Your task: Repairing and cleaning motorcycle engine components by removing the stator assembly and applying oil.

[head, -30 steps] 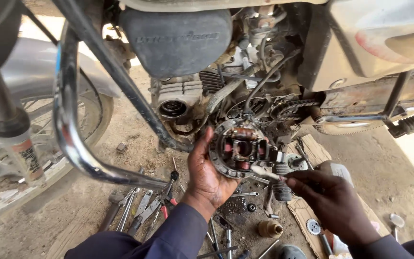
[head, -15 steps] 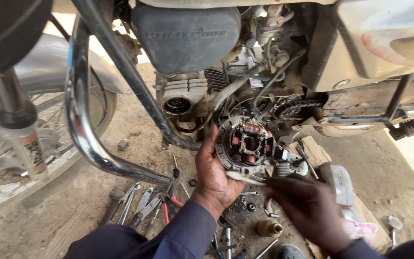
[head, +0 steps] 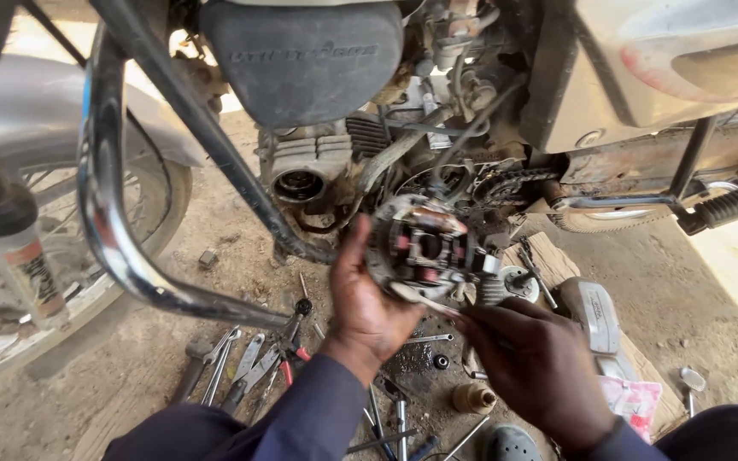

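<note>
Left hand (head: 369,312): fingers wrapped round rim of round engine assembly (head: 424,248), holding it up beside the motorcycle engine (head: 437,171).
Right hand (head: 535,367): fingertips pinched narrow at assembly's lower edge.
Ground: spanners (head: 241,367) near left forearm.

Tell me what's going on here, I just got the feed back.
A person crouches beside a motorcycle engine. The left hand holds a round metal engine plate up at the open side of the engine. The right hand works at the plate's lower edge with a thin tool. Wrenches and pliers lie on the dirt below, with a side cover on a board at right.
</note>
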